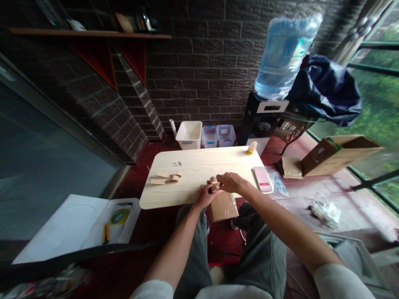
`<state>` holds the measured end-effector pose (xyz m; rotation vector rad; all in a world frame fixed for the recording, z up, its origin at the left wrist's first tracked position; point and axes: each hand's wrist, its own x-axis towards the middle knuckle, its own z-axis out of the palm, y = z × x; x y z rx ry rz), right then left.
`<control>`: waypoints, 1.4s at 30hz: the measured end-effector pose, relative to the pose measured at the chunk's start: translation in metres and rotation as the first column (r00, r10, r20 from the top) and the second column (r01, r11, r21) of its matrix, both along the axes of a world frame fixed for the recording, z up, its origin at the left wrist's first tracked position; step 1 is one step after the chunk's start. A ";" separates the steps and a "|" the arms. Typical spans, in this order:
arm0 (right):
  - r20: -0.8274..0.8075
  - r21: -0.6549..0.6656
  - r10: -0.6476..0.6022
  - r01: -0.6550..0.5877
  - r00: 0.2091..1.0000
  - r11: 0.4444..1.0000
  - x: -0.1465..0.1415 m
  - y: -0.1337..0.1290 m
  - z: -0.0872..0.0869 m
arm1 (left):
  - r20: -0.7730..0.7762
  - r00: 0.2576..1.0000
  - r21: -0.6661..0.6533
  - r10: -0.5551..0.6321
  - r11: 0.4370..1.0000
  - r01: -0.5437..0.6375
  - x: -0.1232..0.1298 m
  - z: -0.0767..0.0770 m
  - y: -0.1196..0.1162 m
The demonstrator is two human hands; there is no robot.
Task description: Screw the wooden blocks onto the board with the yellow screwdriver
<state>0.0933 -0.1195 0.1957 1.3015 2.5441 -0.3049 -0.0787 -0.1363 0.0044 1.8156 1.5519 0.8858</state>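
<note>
From centre of table [202, 162]: two wooden strips [164, 181], nine o'clock; one phone [262, 179], three; one yellow-capped bottle [251, 148], two; one white bin [189, 135], two clear bins [226, 136], around twelve; one water jug [285, 56], one; dark small parts [177, 164], ten, too small to count.

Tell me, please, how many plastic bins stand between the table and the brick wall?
3: a cream bin on the left, a clear bin in the middle, and another clear bin on the right. The table could hide others.
</note>
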 end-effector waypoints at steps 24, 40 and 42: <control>0.024 0.039 0.015 -0.016 1.000 0.999 -0.003 -0.002 -0.008 | -0.021 1.000 0.002 0.005 1.000 -0.005 0.001 0.003 0.000; 0.026 0.042 0.010 -0.011 1.000 0.999 -0.002 -0.008 -0.003 | -0.029 1.000 0.001 -0.005 1.000 0.006 0.001 0.006 0.000; 0.027 0.040 0.008 -0.009 1.000 0.999 -0.001 -0.008 -0.004 | -0.025 1.000 0.002 -0.011 1.000 0.011 0.001 0.005 0.000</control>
